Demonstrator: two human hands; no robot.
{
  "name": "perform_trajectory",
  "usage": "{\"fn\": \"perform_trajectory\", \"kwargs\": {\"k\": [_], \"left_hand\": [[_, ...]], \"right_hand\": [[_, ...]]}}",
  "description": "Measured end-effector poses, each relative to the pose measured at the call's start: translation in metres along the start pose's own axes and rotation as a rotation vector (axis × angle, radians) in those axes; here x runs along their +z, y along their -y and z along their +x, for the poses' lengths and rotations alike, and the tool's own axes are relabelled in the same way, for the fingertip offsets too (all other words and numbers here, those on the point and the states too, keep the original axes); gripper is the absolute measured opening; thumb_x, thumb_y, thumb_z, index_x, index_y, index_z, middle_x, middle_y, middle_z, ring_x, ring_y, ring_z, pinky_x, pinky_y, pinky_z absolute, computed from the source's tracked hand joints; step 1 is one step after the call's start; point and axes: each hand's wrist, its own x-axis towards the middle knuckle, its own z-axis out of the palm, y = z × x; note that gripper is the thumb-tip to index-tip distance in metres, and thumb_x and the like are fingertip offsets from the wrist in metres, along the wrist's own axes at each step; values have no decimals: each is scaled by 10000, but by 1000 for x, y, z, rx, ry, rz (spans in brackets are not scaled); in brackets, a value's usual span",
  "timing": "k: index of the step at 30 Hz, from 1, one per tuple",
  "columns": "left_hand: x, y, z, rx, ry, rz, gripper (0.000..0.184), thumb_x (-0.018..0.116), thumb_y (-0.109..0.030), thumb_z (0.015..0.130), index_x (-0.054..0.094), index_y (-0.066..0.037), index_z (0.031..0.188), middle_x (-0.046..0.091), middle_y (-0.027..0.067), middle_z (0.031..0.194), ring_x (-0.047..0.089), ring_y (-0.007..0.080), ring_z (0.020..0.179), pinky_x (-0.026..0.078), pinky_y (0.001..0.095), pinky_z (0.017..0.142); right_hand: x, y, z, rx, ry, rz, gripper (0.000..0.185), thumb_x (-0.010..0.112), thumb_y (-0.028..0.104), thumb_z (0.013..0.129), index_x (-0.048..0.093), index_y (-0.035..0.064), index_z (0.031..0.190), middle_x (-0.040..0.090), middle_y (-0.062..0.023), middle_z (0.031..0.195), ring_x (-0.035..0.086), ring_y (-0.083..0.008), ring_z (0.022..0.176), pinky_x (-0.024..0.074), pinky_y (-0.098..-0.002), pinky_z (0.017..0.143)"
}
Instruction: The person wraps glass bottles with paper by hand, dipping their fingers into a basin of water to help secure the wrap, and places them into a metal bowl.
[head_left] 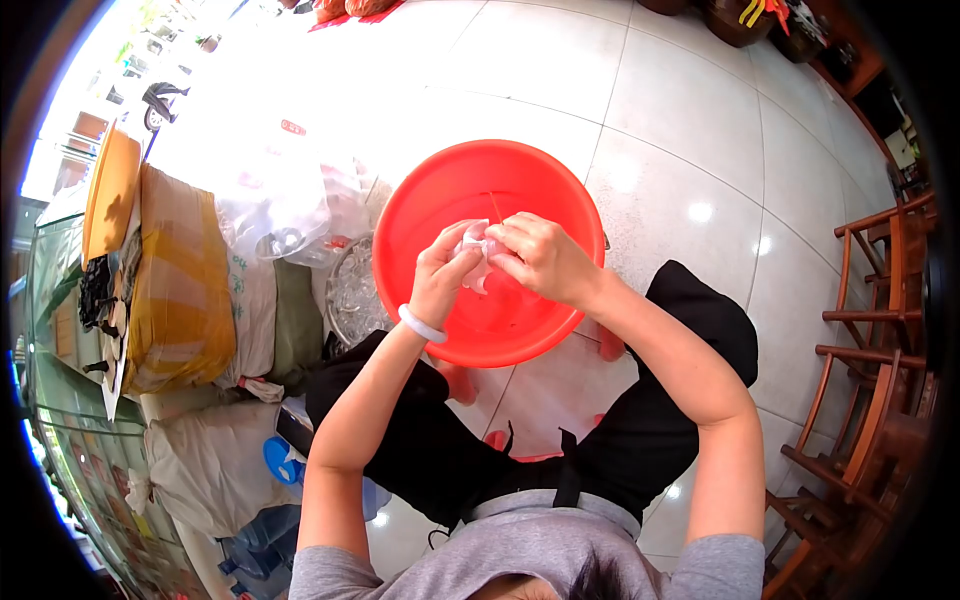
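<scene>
We see both grips, left [450,262] and right [520,250], closed around a crumpled translucent piece [480,250], which lies between their fingertips above the red basin [430,210].

your basin [450,340] is bright red all over, and the bracelet [422,324] on your left wrist is white. your trousers [430,440] are plain black, your shirt [530,545] plain grey. the floor [690,160] is pale grey-white, crossed by thin dark tile lines. to the left, the box [180,280] is brown and yellow, the round lid [110,190] orange-yellow, the small lid [283,460] blue. the chairs [870,420] are reddish brown. the piece [478,262] between your fingers looks whitish pink, though it's too small to be sure.
</scene>
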Motion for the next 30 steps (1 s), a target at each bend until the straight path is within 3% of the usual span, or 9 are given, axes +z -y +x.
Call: {"fn": "perform_trajectory", "kwargs": {"k": [3, 11, 15, 18, 20, 23, 24, 26, 30], "left_hand": [[-3, -3, 2, -102, 12, -29, 292, 499, -112, 860, 536, 17, 1119, 604, 93, 933, 600, 131, 744, 512, 258, 605], [-8, -1, 5, -345, 28, -243, 260, 460, -85, 813, 564, 22, 1026, 608, 110, 881, 607, 169, 726, 511, 293, 606], [1, 2, 4, -159, -98, -233, 253, 461, -42, 770, 574, 26, 986, 604, 112, 869, 608, 178, 709, 525, 286, 547], [2, 8, 5, -11, -184, -171, 242, 508, -6, 733, 582, 31, 960, 583, 105, 920, 603, 166, 761, 521, 254, 508], [3, 12, 4, 318, -244, 201, 255, 556, -5, 702, 588, 23, 953, 540, 97, 1020, 588, 153, 832, 519, 235, 516], [9, 13, 1, 338, -233, 198, 245, 583, -10, 690, 589, 23, 932, 500, 91, 1089, 571, 154, 885, 514, 227, 589], [11, 12, 0, 351, -239, 187, 227, 579, -8, 698, 585, 27, 922, 501, 91, 1089, 571, 156, 886, 511, 230, 613], [15, 7, -2, 280, -238, 80, 209, 577, 0, 705, 578, 27, 912, 506, 87, 1079, 572, 157, 881, 506, 243, 641], [7, 17, 4, 193, -267, -149, 179, 571, 17, 723, 550, 12, 901, 544, 85, 1003, 580, 156, 838, 495, 272, 696]], "right_hand": [[6, -4, -3, -50, -44, -16, 125, 596, 84, 751, 571, -20, 815, 541, -123, 703, 547, -265, 692, 478, -359, 633], [3, 3, -3, -136, 60, -47, 228, 602, 95, 747, 585, -28, 938, 578, -140, 811, 560, -263, 769, 486, -341, 704], [2, 1, 0, -39, -51, 1, 204, 631, 104, 758, 603, -26, 912, 569, -128, 724, 559, -239, 665, 471, -323, 598], [-6, 6, 4, 269, 87, 127, 211, 642, 147, 772, 624, -25, 893, 582, -120, 682, 558, -205, 593, 450, -296, 543], [-8, 14, 6, 531, 64, 396, 231, 659, 186, 743, 625, -36, 797, 575, -149, 632, 577, -277, 571, 460, -336, 532], [-13, 20, 7, 644, 45, 494, 194, 633, 159, 762, 616, -35, 763, 575, -161, 642, 579, -272, 580, 460, -315, 539], [-9, 17, 4, 644, 44, 494, 194, 633, 159, 762, 616, -35, 763, 575, -161, 642, 579, -272, 580, 460, -315, 539], [1, 9, -1, 252, -101, 262, 155, 610, 134, 777, 625, -19, 789, 594, -147, 681, 581, -257, 606, 465, -313, 533], [1, 10, -3, 42, -36, 53, 136, 600, 114, 776, 606, -17, 810, 592, -129, 710, 581, -254, 656, 478, -334, 562]]}}
